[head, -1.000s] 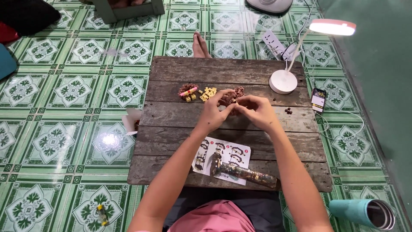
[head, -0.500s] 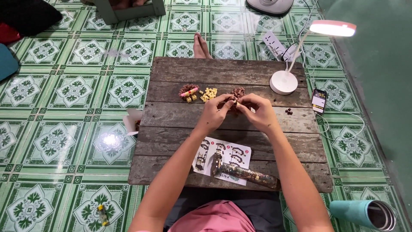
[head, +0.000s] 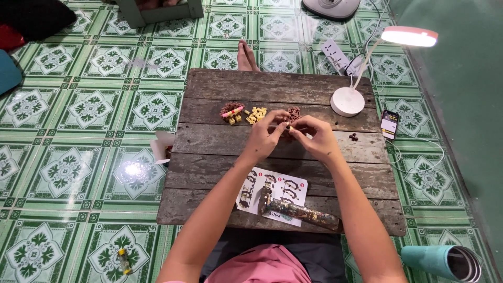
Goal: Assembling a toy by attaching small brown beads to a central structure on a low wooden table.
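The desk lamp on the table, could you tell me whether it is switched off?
No, the desk lamp glows brightly at its head, above its round white base at the wooden table's far right corner.

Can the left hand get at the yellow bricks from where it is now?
Probably yes. The left hand is busy pinching a small piece with the right hand, but the yellow bricks lie just beyond its fingers on bare wooden board, nothing between.

Single head cam, looking steeply down from above the person's lap at the weathered grey wooden plank counter [head: 220,141]; mid-range, green patterned floor tiles [head: 89,110] around it.
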